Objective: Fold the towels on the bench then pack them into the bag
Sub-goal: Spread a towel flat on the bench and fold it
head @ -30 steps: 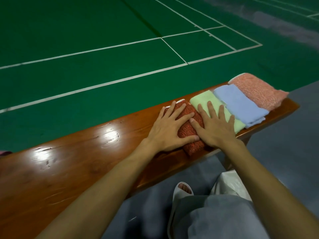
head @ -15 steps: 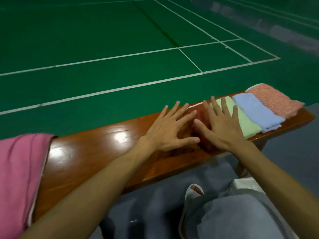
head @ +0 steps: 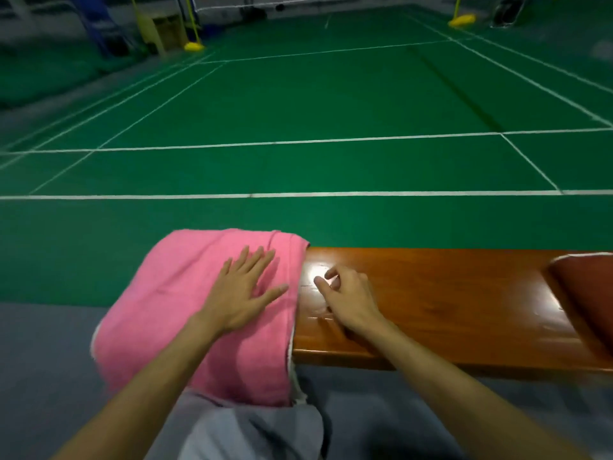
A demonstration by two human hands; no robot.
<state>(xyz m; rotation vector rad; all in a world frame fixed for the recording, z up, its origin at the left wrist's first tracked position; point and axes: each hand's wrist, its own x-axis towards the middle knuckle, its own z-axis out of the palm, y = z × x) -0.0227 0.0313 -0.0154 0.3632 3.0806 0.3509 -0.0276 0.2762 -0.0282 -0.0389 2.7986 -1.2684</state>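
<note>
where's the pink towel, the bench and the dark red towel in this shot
pink towel [head: 172, 293]: head view, on its upper face, left part.
bench [head: 447, 300]: head view, on the bare wooden top.
dark red towel [head: 590, 283]: head view, on its top face at the picture's right edge.

The left forearm [head: 156, 376] and right forearm [head: 451, 373] are bare as far as they show, with no sleeve reaching them, and the left grip [head: 238, 293] and right grip [head: 351, 302] are uncovered. Below the near edge of the surface [head: 464, 303], a light grey garment [head: 245, 433] of soft, creased cloth covers the lap. It is too blurred to tell trousers from shorts.
</note>
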